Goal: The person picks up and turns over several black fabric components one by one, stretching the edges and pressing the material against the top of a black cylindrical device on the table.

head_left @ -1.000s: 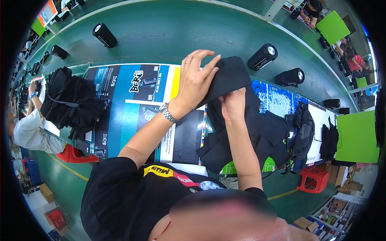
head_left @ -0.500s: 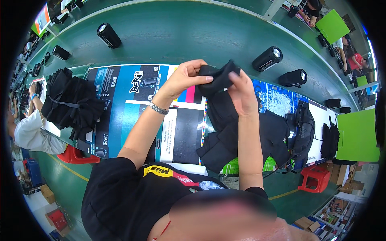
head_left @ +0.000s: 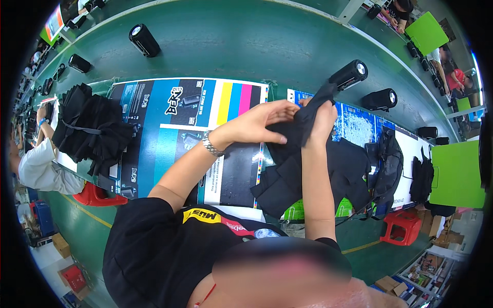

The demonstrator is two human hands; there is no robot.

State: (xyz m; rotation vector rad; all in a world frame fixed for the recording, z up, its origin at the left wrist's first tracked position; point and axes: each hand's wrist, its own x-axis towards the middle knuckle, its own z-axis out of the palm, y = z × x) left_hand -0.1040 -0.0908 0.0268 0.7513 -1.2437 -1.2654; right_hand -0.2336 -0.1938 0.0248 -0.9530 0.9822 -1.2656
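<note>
A black cloth pouch is gripped in my right hand, its upper end sticking up past the fingers. My left hand is beside it with thumb and fingers spread apart, the fingertips close to the cloth; whether they touch it I cannot tell. Under both hands lies a loose pile of flat black cloth pieces, spread toward the right. The inside of the pouch is hidden.
A tied bundle of black cloth pieces stands on the left of the printed sheet. Black cylindrical speakers stand along the green surface ahead. A black bag lies at right. A co-worker's arm shows at far left.
The pouch has gone from between both hands into my right hand and shifted right. My left hand has let go of it and opened.
</note>
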